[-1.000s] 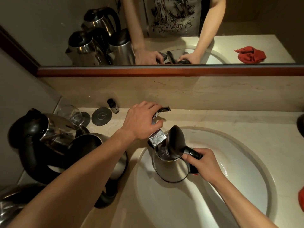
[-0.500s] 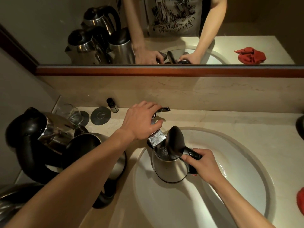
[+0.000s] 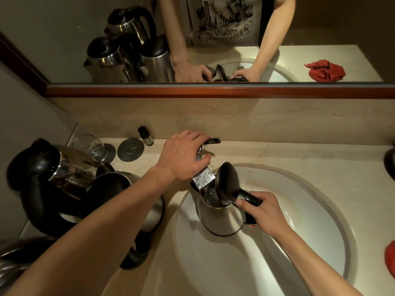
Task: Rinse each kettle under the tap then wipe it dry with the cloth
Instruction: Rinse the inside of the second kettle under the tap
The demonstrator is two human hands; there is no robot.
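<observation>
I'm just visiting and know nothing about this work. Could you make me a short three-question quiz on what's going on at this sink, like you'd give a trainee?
1. True or false: the lid of the kettle held in the basin stands open.
2. Which hand grips that kettle's handle? A) the left hand B) the right hand C) neither
3. Fill the blank: the left hand rests on the ____, whose spout is just above the kettle's mouth.

Key
1. True: the dark lid is tipped up over the opening.
2. B: the right hand wraps the black handle.
3. Tap: its fingers curl over the tap's lever.
</observation>
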